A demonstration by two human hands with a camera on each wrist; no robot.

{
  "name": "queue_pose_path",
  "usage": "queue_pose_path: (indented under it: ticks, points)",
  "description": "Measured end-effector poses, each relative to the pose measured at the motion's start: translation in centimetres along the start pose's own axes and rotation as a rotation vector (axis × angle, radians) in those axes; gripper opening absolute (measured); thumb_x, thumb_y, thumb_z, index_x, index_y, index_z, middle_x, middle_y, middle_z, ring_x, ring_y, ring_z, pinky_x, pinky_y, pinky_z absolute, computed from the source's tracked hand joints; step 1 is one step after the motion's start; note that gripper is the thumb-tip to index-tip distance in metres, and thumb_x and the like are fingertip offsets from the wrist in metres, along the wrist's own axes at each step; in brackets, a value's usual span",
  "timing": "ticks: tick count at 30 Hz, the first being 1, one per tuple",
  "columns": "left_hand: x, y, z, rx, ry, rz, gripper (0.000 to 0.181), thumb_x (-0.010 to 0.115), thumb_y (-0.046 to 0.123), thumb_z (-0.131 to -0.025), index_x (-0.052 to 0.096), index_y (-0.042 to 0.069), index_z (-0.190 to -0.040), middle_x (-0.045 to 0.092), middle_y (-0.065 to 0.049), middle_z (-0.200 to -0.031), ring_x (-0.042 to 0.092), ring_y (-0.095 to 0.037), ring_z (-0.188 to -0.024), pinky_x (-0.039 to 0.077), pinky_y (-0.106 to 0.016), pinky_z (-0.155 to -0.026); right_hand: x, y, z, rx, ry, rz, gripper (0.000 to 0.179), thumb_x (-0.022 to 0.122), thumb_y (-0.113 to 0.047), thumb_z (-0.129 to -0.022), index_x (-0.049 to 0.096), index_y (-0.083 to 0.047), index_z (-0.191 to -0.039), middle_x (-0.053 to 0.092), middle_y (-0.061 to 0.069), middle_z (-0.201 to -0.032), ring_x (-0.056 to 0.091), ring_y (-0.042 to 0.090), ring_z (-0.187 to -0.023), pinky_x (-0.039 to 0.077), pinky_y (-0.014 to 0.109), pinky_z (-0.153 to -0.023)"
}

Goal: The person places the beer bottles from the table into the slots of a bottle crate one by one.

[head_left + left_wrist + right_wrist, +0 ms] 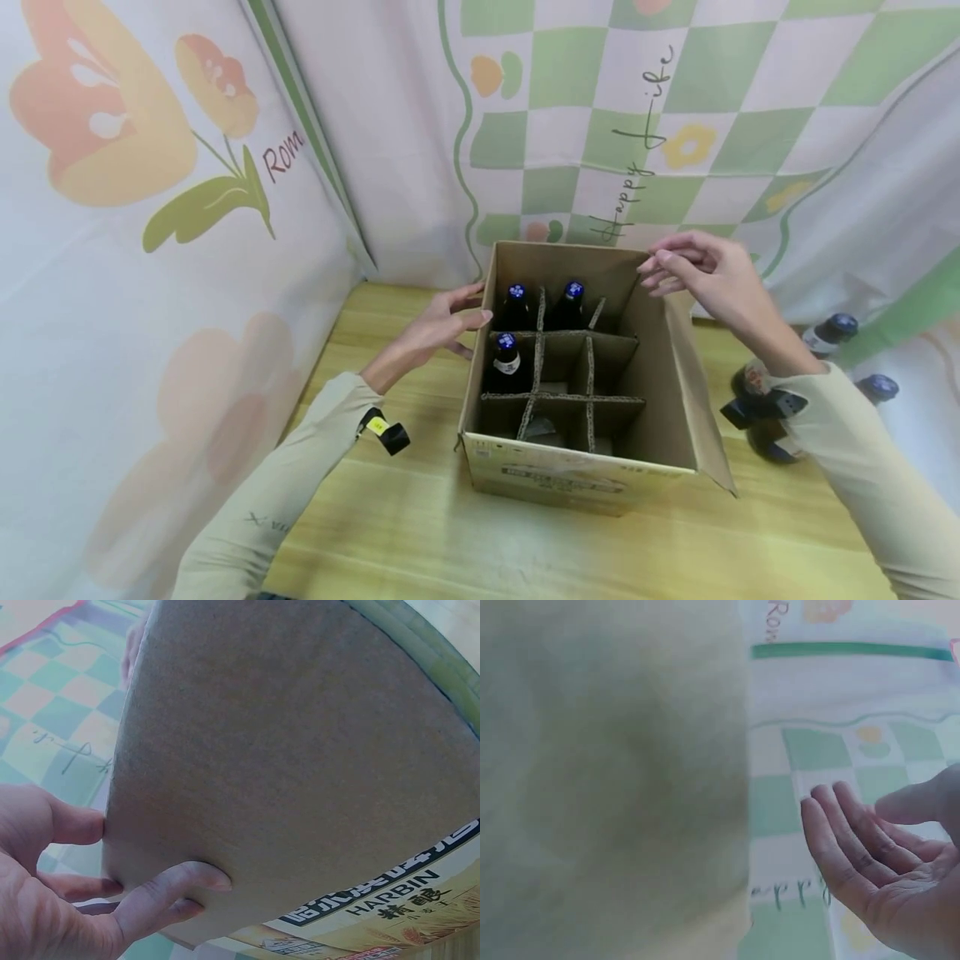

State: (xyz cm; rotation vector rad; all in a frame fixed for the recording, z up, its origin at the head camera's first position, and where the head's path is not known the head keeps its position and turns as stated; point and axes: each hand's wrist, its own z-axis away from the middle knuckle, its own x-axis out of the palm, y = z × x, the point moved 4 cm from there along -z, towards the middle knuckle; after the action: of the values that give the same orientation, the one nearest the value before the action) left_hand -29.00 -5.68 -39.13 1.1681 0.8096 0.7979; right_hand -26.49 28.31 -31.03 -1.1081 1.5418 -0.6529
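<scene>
An open cardboard box (517,454) stands on the table, with cardboard dividers (570,333) crossing inside it. Three dark bottles with blue caps are in its cells: one bottle (507,362) in the middle of the left column, another bottle (515,310) behind it, and a third bottle (570,308) beside that one. My left hand (442,325) touches the box's left side, its fingertips on the brown cardboard (285,750) in the left wrist view. Near the back right corner of the box, my right hand (705,267) hovers with loosely bent fingers and holds nothing.
Several more bottles (825,335) stand on the table to the right of the box, partly behind my right forearm. A flap (697,400) sticks out from the box's right side. Printed curtains (570,83) hang close behind and to the left of the wooden table (420,517).
</scene>
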Motion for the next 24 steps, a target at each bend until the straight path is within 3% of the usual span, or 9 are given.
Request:
queue_pose_path:
  ticks: [4, 7, 12, 16, 20, 24]
  points:
    - [0.0, 0.0, 0.1, 0.007, -0.002, -0.003, 0.071, 0.061, 0.015, -0.105, 0.026, 0.014, -0.167, 0.030, -0.019, -0.168, 0.055, -0.040, -0.137, 0.067, -0.032, -0.065, -1.3, 1.1, 0.8, 0.003, 0.069, -0.069, 0.013, 0.062, -0.013, -0.106, 0.070, -0.009, -0.115, 0.080, -0.005, -0.095, 0.078, 0.013, -0.076, 0.066, 0.026, -0.070]
    - [0.0, 0.1, 0.1, 0.007, -0.005, -0.005, 0.072, 0.061, 0.015, -0.105, 0.025, 0.013, -0.167, 0.029, -0.019, -0.168, 0.055, -0.040, -0.137, 0.067, -0.032, -0.065, -2.0, 2.2, 1.4, 0.002, 0.107, -0.199, 0.011, 0.062, -0.008, -0.105, 0.071, -0.008, -0.112, 0.080, 0.001, -0.095, 0.078, 0.015, -0.077, 0.066, 0.026, -0.070]
    - [0.0, 0.2, 0.2, 0.008, -0.006, -0.010, 0.072, 0.062, 0.014, -0.105, 0.026, 0.013, -0.167, 0.029, -0.019, -0.169, 0.055, -0.041, -0.137, 0.067, -0.033, -0.065, -3.3, 4.5, 2.2, 0.009, 0.199, -0.299, 0.011, 0.061, -0.003, -0.104, 0.071, -0.007, -0.109, 0.080, -0.001, -0.093, 0.077, 0.010, -0.079, 0.065, 0.021, -0.072]
    - [0.0, 0.1, 0.2, 0.011, -0.012, -0.013, 0.072, 0.062, 0.015, -0.105, 0.025, 0.013, -0.167, 0.029, -0.018, -0.169, 0.054, -0.041, -0.137, 0.068, -0.034, -0.067, -4.8, 6.3, 3.0, 0.066, 0.302, -0.202, 0.011, 0.061, -0.007, -0.105, 0.069, -0.006, -0.112, 0.079, -0.012, -0.091, 0.075, 0.002, -0.080, 0.061, 0.012, -0.077]
    - [0.0, 0.1, 0.3, 0.015, -0.009, -0.013, 0.072, 0.061, 0.015, -0.105, 0.025, 0.013, -0.167, 0.031, -0.020, -0.168, 0.053, -0.041, -0.138, 0.068, -0.033, -0.067, -6.2, 7.7, 3.6, 0.201, 0.373, -0.045, 0.015, 0.059, -0.018, -0.108, 0.066, -0.012, -0.120, 0.074, -0.027, -0.090, 0.071, -0.008, -0.084, 0.054, 0.003, -0.087]
    - [0.0, 0.0, 0.3, 0.017, -0.007, -0.022, 0.072, 0.061, 0.016, -0.105, 0.025, 0.013, -0.167, 0.031, -0.020, -0.167, 0.053, -0.041, -0.138, 0.068, -0.035, -0.069, -7.4, 9.1, 4.2, 0.311, 0.433, 0.033, 0.013, 0.058, -0.022, -0.108, 0.065, -0.020, -0.119, 0.070, -0.035, -0.088, 0.065, -0.013, -0.086, 0.052, 0.001, -0.082]
